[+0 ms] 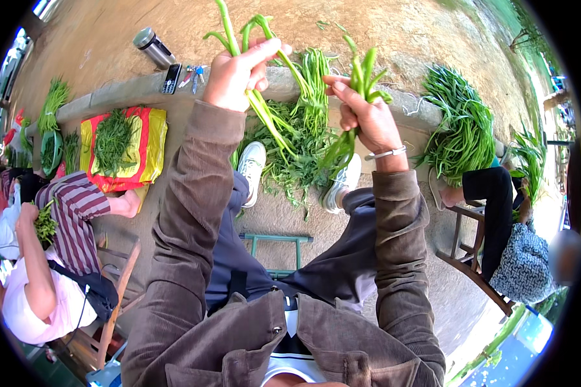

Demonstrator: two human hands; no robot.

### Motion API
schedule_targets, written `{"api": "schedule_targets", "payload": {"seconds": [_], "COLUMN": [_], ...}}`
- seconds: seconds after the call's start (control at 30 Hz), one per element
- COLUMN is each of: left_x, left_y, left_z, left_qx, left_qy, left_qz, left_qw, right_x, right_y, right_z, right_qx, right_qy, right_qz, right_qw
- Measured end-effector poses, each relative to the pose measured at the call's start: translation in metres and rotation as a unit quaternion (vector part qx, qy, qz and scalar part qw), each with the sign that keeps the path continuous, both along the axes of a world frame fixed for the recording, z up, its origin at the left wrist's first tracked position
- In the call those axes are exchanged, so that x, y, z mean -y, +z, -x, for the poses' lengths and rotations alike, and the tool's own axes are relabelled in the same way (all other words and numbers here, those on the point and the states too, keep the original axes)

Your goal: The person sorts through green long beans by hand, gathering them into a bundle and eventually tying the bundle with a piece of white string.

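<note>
Raised at the upper centre, my left hand (244, 72) grips a few long green stems (271, 116) that hang down to the right. Across from it, my right hand (368, 111), with a bracelet at the wrist, holds a small bunch of leafy greens (363, 77), its leaves drooping below the fingers. The two hands are apart. Beyond and between them, a bundle of long green stems (314, 72) lies against the stone curb (281, 82). Loose leafy greens (290, 164) are heaped on the ground between my white shoes.
A steel flask (154, 48), a keypad phone (172, 78) and keys (197, 75) are at the curb. Leaves lie on a yellow-red sack (150, 140). A large pile of greens (457, 130) is at right. Seated people (43, 290) flank me on wooden chairs; a green metal frame (276, 238) is between my legs.
</note>
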State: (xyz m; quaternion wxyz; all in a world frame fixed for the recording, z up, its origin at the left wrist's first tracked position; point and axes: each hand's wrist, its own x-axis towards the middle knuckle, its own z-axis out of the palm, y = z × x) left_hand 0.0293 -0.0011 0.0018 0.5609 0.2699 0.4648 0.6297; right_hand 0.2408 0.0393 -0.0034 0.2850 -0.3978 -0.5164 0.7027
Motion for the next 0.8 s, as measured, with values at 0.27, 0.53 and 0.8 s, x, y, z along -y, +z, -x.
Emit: {"api": "schedule_targets", "payload": {"seconds": [0.27, 0.53, 0.8], "left_x": [0.003, 0.005, 0.006], "left_y": [0.003, 0.004, 0.004], "left_z": [-0.007, -0.007, -0.016], "left_qx": [-0.004, -0.030, 0.003], "left_qy": [-0.037, -0.006, 0.024], "left_qz": [0.013, 0.015, -0.022], "left_qw": [0.999, 0.999, 0.999], "right_x": [0.005, 0.004, 0.006], "right_y": [0.000, 0.002, -0.009], "right_z": [0.009, 0.007, 0.014], "right_qx": [-0.013, 0.031, 0.056], "right_qy": [0.134, 0.129, 0.009], "right_qz": [0.010, -0.009, -0.063], "right_qw": [0.991, 0.991, 0.996]}}
